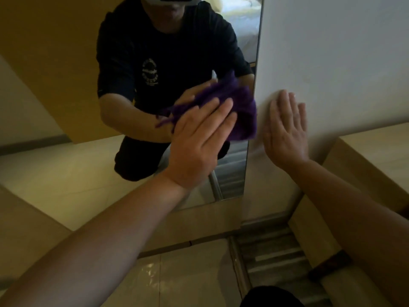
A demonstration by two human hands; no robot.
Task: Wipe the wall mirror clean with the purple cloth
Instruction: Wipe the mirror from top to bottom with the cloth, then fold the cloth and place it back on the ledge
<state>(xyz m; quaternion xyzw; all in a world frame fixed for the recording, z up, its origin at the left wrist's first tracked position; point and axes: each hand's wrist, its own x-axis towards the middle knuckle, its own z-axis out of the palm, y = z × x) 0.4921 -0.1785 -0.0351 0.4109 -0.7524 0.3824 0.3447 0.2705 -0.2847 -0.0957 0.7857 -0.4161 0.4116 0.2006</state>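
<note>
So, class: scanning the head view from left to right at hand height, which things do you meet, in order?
Wall mirror → left hand pressing the purple cloth on the glass → mirror's right edge → right hand flat on the white wall.

Mirror [137, 63] glass open left and above the purple cloth [241, 111]; right hand [285, 129] flat on wall [332, 52] blocks rightward; counter [376, 147] crowds lower right.
</note>
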